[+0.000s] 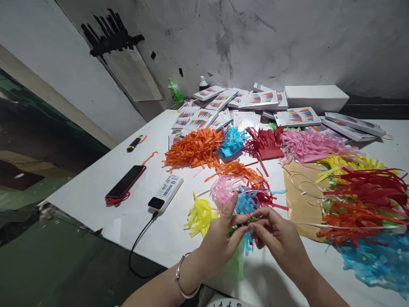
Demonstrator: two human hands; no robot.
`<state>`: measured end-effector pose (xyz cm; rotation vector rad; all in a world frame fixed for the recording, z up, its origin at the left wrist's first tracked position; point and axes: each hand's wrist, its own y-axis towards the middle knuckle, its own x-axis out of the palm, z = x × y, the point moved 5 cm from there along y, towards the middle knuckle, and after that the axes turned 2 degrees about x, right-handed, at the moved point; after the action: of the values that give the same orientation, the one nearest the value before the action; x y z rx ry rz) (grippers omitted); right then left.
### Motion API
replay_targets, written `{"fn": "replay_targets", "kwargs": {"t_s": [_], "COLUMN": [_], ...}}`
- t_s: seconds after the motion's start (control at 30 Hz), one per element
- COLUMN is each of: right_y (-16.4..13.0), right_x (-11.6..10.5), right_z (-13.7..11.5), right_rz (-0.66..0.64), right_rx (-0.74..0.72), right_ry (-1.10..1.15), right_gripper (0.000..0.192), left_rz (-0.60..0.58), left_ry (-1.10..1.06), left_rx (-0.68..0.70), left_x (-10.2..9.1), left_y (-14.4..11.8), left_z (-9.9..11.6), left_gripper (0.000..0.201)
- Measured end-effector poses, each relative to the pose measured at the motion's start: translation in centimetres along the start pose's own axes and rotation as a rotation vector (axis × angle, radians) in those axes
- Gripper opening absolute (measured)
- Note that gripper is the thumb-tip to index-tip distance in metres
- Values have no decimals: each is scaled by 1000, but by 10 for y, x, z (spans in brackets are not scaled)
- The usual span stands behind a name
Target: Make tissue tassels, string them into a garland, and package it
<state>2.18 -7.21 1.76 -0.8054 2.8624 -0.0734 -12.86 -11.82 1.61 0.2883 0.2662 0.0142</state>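
Close together at the near edge of the desk point(96, 192), left hand point(220, 243) and right hand point(277, 238) both pinch a green paper tassel point(236, 260), fingers closed on it; yellow tassel point(200, 215) just left, phone point(126, 181) well apart

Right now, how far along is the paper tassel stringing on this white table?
Done: yellow, pink, blue and red fringed paper tassels lie bunched just beyond the hands. In hand: the left hand and right hand pinch a green tissue tassel between them. Left: loose piles remain, such as the orange paper fringe heap, plus the stacked printed packets behind.
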Motion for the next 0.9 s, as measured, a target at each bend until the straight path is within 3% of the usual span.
{"fn": "replay_targets", "kwargs": {"t_s": [0.17, 0.27, 0.33, 0.4, 0.43, 0.47, 0.5, 0.53, 0.57, 0.6, 0.67, 0.73, 0.8, 0.9], "right_y": [2, 6, 9, 11, 12, 12, 11, 10, 9, 9, 7, 7, 7, 3], "right_x": [3, -10, -26, -39, -44, -48, -51, -52, -52, -51, -48, -44, -40, -34], "right_z": [2, -1, 2, 9, 12, 15, 17, 20, 22, 23, 26, 27, 26, 21], "right_rz": [-37, 128, 291, 381, 395, 394, 383, 370, 357, 341, 305, 274, 246, 214], "right_rx": [5, -136, -180, -168, -165, -170, -175, -168, -155, -138, -108, -98, -95, -77], "right_ry": [-70, -101, 20, 190, 282, 372, 455, 526, 568, 568, 501, 391, 252, 59], "right_gripper": [31, 30, 21, 16, 14, 13, 13, 13, 13, 13, 15, 20, 25, 27], "left_rz": [40, 17, -104, -310, -367, -345, -250, -73, 130, 246, 348, 358, 351, 303], "left_ry": [-96, -172, -194, -118, -37, 78, 209, 342, 487, 562, 626, 626, 609, 522], "left_rx": [50, -4, -33, 22, 66, 84, 66, 5, -113, -191, -292, -342, -357, -285], "left_x": [10, 26, 37, 40, 33, 18, -3, -30, -60, -84, -116, -131, -134, -125], "left_y": [-6, -13, -16, -16, -14, -9, -3, 3, 6, 8, 9, 9, 6, -1], "left_z": [-8, -15, -15, -9, -7, -8, -12, -19, -29, -39, -60, -76, -80, -58], "left_gripper": [102, 107, 103, 84, 65, 42, 23, 14, 14, 16, 26, 33, 28, 13]}}
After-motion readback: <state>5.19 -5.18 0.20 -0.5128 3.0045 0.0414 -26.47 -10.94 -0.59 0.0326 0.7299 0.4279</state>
